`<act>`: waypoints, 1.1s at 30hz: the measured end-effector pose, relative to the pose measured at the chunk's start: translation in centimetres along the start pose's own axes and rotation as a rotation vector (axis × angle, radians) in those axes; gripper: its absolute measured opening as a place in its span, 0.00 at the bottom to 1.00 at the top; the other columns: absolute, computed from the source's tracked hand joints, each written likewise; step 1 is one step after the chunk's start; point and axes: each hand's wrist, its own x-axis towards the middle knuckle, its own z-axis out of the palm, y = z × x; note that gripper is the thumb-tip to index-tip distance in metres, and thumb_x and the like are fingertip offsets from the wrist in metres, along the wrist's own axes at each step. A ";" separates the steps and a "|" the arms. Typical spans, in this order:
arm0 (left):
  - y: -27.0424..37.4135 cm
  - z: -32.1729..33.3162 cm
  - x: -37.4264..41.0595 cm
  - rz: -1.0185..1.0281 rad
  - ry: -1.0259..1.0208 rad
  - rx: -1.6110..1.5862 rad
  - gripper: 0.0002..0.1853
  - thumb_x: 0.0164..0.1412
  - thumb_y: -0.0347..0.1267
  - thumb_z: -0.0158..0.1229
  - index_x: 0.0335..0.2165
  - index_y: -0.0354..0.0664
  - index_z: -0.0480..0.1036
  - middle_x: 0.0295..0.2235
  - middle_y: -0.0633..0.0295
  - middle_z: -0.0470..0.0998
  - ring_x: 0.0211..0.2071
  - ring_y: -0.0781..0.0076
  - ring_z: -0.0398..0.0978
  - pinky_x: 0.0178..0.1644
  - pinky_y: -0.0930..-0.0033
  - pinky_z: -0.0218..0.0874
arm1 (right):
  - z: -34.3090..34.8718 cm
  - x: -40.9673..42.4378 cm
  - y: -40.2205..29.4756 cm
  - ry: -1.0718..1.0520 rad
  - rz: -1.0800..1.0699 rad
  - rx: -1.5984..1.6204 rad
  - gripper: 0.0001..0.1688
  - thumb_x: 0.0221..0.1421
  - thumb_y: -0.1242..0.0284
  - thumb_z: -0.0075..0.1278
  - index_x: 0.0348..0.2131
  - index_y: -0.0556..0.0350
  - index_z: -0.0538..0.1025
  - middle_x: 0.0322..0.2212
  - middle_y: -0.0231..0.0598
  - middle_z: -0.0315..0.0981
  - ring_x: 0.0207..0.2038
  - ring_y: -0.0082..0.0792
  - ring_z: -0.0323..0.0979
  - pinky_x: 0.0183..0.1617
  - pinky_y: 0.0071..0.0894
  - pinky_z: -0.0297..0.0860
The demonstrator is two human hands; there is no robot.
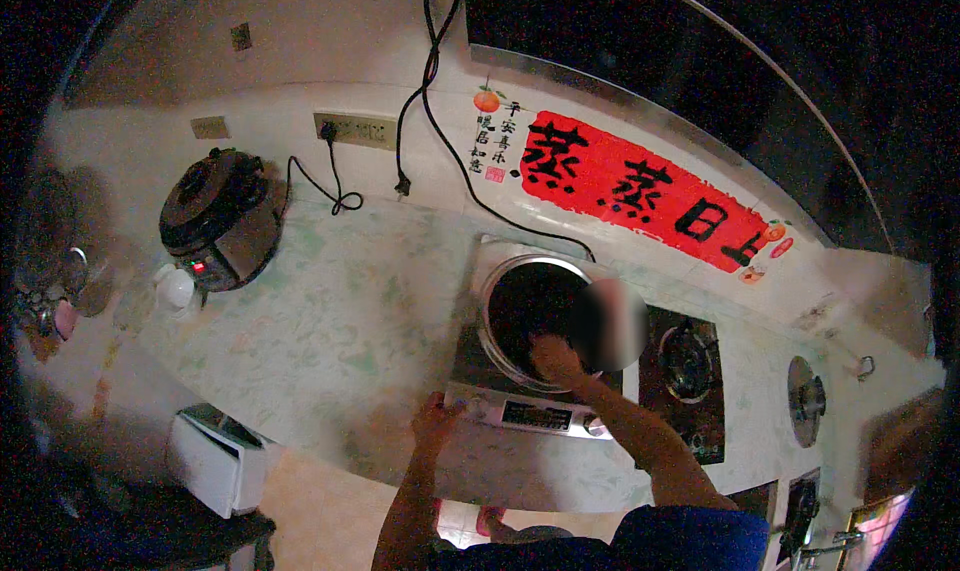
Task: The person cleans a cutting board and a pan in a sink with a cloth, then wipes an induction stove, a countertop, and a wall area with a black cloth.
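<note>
A dark round pan with a shiny metal rim (pixel 491 346) sits on a countertop electric cooker (pixel 497 415) with a dark display and a knob. My right hand (pixel 556 359) reaches over the near rim into the pan; its fingers are dim against the black interior, so anything in them is hidden. At the cooker's front left corner is my left hand (pixel 436 422), close to or touching the edge. Its fingers are blurred. The pan's contents are too dark to make out.
A built-in gas hob (pixel 686 365) lies right of the cooker, with a round lid (pixel 805 402) beyond it. An electric pressure cooker (pixel 221 222) and a white cup (pixel 176 290) stand at the left. A black cord (pixel 480 203) hangs down the wall. Below the counter is a white bin (pixel 214 458).
</note>
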 end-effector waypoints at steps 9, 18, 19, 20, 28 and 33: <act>-1.3 1.9 0.3 0.023 0.028 -0.096 0.21 0.43 0.48 0.57 0.33 0.46 0.71 0.24 0.59 0.74 0.25 0.59 0.72 0.31 0.60 0.63 | -3.7 0.1 3.5 -0.209 0.283 -0.042 0.26 0.53 0.65 0.36 0.53 0.35 0.57 0.56 0.32 0.46 0.55 0.46 0.49 0.53 0.60 0.49; -0.2 0.2 0.0 0.026 -0.023 -0.045 0.19 0.45 0.47 0.54 0.32 0.46 0.70 0.22 0.59 0.73 0.23 0.58 0.70 0.29 0.58 0.60 | -5.3 -0.5 -8.9 0.226 -0.458 0.448 0.20 0.47 0.64 0.45 0.42 0.44 0.69 0.49 0.39 0.57 0.49 0.48 0.53 0.48 0.50 0.55; 0.6 -0.3 -0.1 -0.014 -0.031 -0.012 0.18 0.45 0.47 0.54 0.31 0.46 0.70 0.22 0.59 0.73 0.23 0.58 0.70 0.28 0.57 0.59 | -5.6 0.6 -9.4 0.227 -0.434 0.394 0.20 0.47 0.64 0.45 0.43 0.44 0.69 0.50 0.39 0.56 0.49 0.48 0.53 0.48 0.52 0.54; 0.2 0.2 0.2 0.009 0.004 0.008 0.18 0.45 0.47 0.54 0.31 0.46 0.69 0.22 0.59 0.73 0.23 0.58 0.70 0.28 0.57 0.59 | -5.9 1.9 -9.8 0.229 -0.411 0.343 0.21 0.47 0.65 0.45 0.43 0.44 0.69 0.50 0.38 0.56 0.49 0.48 0.53 0.48 0.53 0.54; -0.2 1.1 -0.3 0.047 0.038 0.107 0.18 0.45 0.47 0.54 0.28 0.45 0.68 0.19 0.59 0.72 0.21 0.59 0.70 0.27 0.56 0.58 | -4.3 17.0 -5.6 -0.161 0.321 0.248 0.30 0.52 0.56 0.29 0.54 0.40 0.55 0.56 0.36 0.45 0.57 0.44 0.43 0.56 0.63 0.36; -2.7 3.3 -0.6 0.144 0.167 0.046 0.20 0.43 0.48 0.56 0.31 0.46 0.70 0.20 0.60 0.73 0.22 0.60 0.71 0.26 0.57 0.58 | -4.9 15.7 -9.3 -0.164 0.136 0.101 0.32 0.52 0.57 0.33 0.54 0.47 0.55 0.55 0.44 0.47 0.56 0.50 0.46 0.55 0.67 0.36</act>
